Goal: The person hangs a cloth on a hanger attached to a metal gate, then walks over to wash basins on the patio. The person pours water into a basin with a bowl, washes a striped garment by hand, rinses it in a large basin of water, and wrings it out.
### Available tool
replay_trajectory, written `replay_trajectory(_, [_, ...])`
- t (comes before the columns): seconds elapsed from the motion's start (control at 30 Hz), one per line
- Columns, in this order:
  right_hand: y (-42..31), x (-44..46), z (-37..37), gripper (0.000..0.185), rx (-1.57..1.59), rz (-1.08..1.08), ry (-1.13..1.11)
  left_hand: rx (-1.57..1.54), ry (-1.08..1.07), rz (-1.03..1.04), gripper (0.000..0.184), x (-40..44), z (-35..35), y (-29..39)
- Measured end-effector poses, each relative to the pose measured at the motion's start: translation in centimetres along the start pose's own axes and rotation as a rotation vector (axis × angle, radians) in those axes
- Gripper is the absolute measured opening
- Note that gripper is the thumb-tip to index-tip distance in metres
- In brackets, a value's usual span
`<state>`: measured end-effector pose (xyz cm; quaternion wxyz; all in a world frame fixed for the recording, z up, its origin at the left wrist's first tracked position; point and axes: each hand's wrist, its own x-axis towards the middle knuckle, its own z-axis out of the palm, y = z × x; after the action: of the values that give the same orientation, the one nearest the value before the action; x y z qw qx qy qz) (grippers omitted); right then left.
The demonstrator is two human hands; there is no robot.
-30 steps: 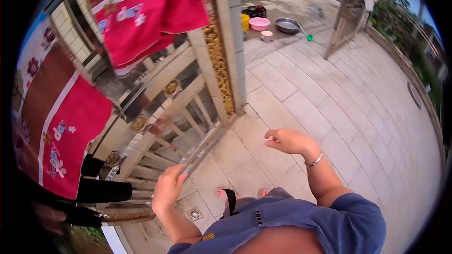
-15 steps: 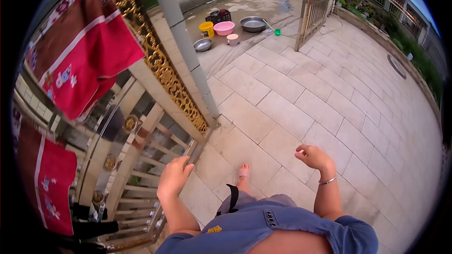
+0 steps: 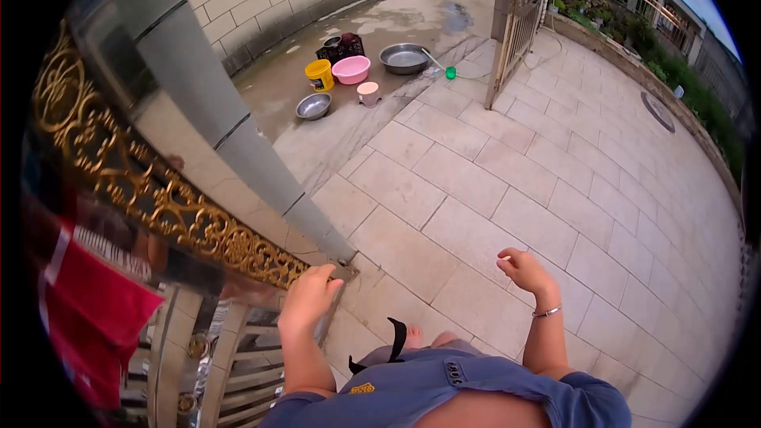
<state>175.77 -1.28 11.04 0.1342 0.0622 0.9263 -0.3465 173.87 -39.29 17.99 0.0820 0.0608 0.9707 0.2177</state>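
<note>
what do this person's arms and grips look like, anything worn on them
The sleeves are short and blue. The right grip is ungloved, with a thin silvery bracelet at the wrist; the left grip is ungloved too, its wrist bare.

Left grip (image 3: 311, 299) near gold scrollwork (image 3: 170, 208)

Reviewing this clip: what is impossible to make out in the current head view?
Head view: whether the left hand touches the gold-patterned panel; the hand covers its end.
Head view: the outer part of the red cloth, cut off by the dark image edge.
Head view: part of the dark crate, hidden behind the pink basin.
Head view: the shirt's yellow emblem, too small to read.
</note>
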Motion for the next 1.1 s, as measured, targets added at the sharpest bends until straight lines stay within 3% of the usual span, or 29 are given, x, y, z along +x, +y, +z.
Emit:
replay_trajectory(0.17, [7.4,6.6,-2.5,0.028,0.025,0.243,0.045,-0.005,-0.141,0.169,0.031,12.5,1.4,1.6])
replay_trajectory(0.27, [10.7,12.2,-6.0,0.028,-0.046,0.375,0.103,-0.039,-0.077,0.262,0.029,20.2,2.1,3.5])
replay_trajectory(0.4, [10.4,23.3,-11.2,0.027,-0.132,0.343,0.195,-0.028,-0.073,0.258,0.029,31.1,3.1,5.3])
replay_trajectory(0.47, [9.0,29.3,-13.3,0.027,-0.249,0.196,0.200,0.018,-0.063,0.154,0.030,35.5,3.0,6.1])
replay_trajectory(0.7, [-1.3,49.9,-17.6,0.028,-0.121,-0.024,-0.086,-0.156,-0.016,0.078,0.034,48.1,1.1,5.1])
replay_trajectory(0.83, [-3.3,61.3,-18.3,0.028,-0.065,-0.140,-0.193,-0.067,-0.037,-0.166,0.034,56.5,0.0,3.4])
replay_trajectory(0.9, [-2.2,66.5,-18.2,0.028,-0.124,-0.128,-0.196,0.004,-0.064,-0.240,0.033,60.9,-0.3,2.5])
replay_trajectory(1.03, [-2.2,76.2,-20.8,0.028,-0.249,-0.032,-0.214,0.009,-0.028,-0.201,0.030,72.8,-1.7,3.1])
replay_trajectory(1.1, [-2.9,80.3,-22.8,0.027,-0.136,0.012,-0.223,0.028,-0.054,-0.181,0.029,78.9,-3.1,4.5])
